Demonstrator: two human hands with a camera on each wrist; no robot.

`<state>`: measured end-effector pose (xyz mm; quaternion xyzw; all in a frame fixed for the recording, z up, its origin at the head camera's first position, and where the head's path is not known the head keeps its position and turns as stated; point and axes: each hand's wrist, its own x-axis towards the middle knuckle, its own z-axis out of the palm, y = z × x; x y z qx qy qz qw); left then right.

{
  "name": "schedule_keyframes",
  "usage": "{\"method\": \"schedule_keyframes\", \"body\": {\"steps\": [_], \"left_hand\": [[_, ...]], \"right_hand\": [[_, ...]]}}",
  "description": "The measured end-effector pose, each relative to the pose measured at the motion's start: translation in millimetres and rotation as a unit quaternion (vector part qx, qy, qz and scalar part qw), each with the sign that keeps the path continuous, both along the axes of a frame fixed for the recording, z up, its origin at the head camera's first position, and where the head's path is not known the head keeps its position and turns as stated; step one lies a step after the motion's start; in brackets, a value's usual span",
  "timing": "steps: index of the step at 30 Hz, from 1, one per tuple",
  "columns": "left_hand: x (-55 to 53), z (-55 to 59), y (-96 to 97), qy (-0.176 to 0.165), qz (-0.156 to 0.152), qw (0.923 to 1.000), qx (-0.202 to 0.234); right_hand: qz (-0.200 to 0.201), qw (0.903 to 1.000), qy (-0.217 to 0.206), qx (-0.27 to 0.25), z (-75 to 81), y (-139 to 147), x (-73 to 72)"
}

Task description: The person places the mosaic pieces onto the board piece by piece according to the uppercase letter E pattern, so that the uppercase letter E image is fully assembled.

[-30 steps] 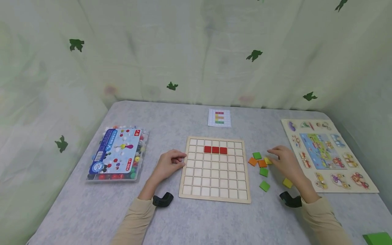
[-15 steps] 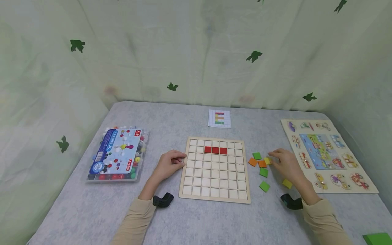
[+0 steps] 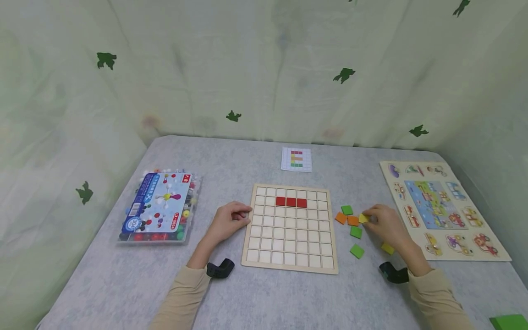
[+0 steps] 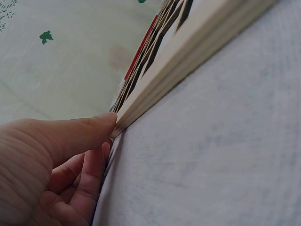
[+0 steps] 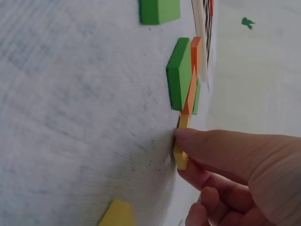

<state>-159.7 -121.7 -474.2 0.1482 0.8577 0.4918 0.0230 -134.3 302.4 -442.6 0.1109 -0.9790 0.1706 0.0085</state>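
Right hand shifted; two yellow tiles, one pinched.

Kit box at left, picture puzzle right.

yellow tile, red tiles, gridded board

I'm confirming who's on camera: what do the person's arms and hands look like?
The left sleeve and right sleeve are beige, ending short of the hands. The left hand and right hand wear no gloves. A bent black device juts inward by the left sleeve; a similar black device by the right.
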Motion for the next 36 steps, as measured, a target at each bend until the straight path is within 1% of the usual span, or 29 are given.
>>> {"method": "schedule_keyframes", "body": {"steps": [5,9,14,20,26,36], "left_hand": [[0.0,0.2,0.3,-0.002,0.001,1.0,0.001],[0.2,0.4,0.7,-0.004,0.003,1.0,-0.002],[0.3,-0.2,0.4,-0.003,0.004,1.0,-0.003],[0.6,-1.4,-0.2,-0.007,0.004,1.0,-0.001],[0.6,-0.1,0.0,-0.004,0.003,1.0,-0.006],[0.0,0.7,-0.2,-0.006,0.004,1.0,-0.006]], "right_hand": [[-0.011,0.9999,0.01,-0.003,4.2,-4,-0.7],[0.0,0.9996,0.026,-0.003,7.9,-16,-4.6],[0.029,0.999,0.033,-0.007,12.4,-40,-11.4],[0.039,0.9983,0.032,-0.027,14.1,-73,-17.1],[0.059,0.9974,0.031,-0.027,15.8,-105,-20.6],[0.095,0.9948,0.02,-0.03,11.1,-145,-26.0]]}}
